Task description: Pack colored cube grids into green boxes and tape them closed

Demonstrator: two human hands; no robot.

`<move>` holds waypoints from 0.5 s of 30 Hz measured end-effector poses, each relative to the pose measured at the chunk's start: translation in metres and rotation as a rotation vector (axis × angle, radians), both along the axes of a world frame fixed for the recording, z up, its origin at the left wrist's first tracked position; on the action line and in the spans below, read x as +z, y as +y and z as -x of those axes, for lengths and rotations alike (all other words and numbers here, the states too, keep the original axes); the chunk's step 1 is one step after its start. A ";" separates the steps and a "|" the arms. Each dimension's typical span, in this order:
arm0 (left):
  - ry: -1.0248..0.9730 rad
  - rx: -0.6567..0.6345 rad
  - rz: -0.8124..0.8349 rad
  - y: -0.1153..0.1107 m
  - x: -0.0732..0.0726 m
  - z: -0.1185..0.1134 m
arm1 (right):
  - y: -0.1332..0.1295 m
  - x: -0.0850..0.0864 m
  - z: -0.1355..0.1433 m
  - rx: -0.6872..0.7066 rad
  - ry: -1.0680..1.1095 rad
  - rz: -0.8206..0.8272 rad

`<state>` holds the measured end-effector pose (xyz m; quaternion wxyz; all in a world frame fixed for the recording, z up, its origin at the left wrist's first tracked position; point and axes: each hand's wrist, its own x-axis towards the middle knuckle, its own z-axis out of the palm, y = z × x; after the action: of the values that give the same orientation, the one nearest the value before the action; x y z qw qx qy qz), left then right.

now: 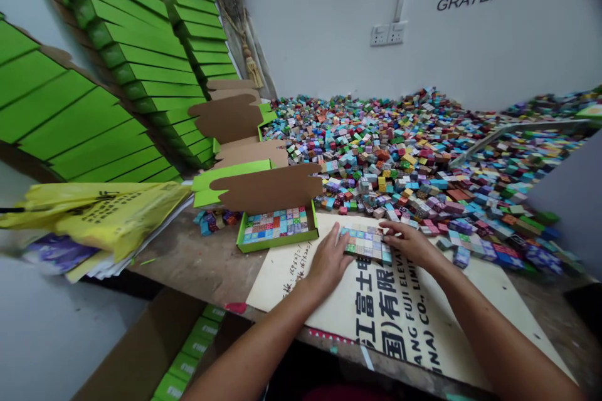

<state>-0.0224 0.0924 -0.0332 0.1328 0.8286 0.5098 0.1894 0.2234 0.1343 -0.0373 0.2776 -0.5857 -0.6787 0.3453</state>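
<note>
Two hands flanked the patterned block of cubes (364, 243), which I could see from my distant view lying on the pale printed sheet (277, 272), near the front of the worktable (188, 269). The left hand (324, 258) was fairly wide, its fingers spread against the block's left end, probably to brace the rows. The right hand (410, 243) was narrower, fingers bent by the opposite end; I couldn't tell whether they pinched a cube. That grip from both ends seemed meant to keep the cubes square, and the flat sheet likely gave them an even base. Just left sat the open green box (277, 240), holding similar rows, and the loose heap of cubes (357, 150) spread behind, both apparently placed within easy reach.
</note>
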 end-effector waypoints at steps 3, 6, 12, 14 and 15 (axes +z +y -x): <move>-0.029 0.018 0.046 -0.006 0.003 0.002 | 0.002 -0.003 0.002 0.025 -0.022 -0.013; -0.053 0.032 0.088 -0.002 0.008 0.002 | 0.002 -0.004 0.004 0.029 -0.028 -0.027; -0.064 0.030 0.085 0.006 0.012 0.000 | 0.004 -0.010 0.003 0.045 -0.055 -0.062; -0.059 0.037 0.079 0.006 0.010 0.000 | 0.006 -0.014 0.001 0.061 -0.050 -0.059; -0.057 0.040 0.076 0.005 0.009 -0.001 | 0.006 -0.016 -0.001 0.071 -0.045 -0.054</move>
<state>-0.0218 0.0976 -0.0245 0.1747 0.8068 0.5293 0.1961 0.2240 0.1405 -0.0533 0.2656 -0.5609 -0.7144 0.3233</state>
